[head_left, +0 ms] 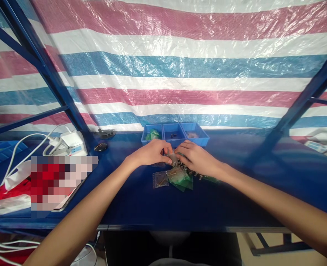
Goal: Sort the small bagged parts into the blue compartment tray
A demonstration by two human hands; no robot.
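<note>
Both hands are working on one small clear plastic bag [173, 159] right in the middle of the blue surface [235, 192], just in front of the trays. The left hand [152, 152] is curling its fingers down onto the bag's left edge and the right hand [193, 157] is pinching in from the other side, so the fingertips of the two hands are nearly meeting over it. Both hands are closing on that bag rather than lying flat, though what's inside it is too small to make out.

Just below the hands more little bags are lying loose: one clear bag [160, 180] with something thin and brownish in it, and a small heap of green-tinted bags [181, 178] overlapping each other. I can't count that pile exactly. A few dark small parts [192, 172] are peeking out under the right wrist.

Behind the hands three blue trays [175, 133] are sitting side by side in a row. The left one is holding green bags, the middle one some dark bits, the right one something pale.

Off to the left, a white charger [72, 143] with white cables [22, 151] is resting on the surface, plus a black oval thing [100, 147]. A striped red, white and blue tarp [163, 70] is hanging behind everything.
</note>
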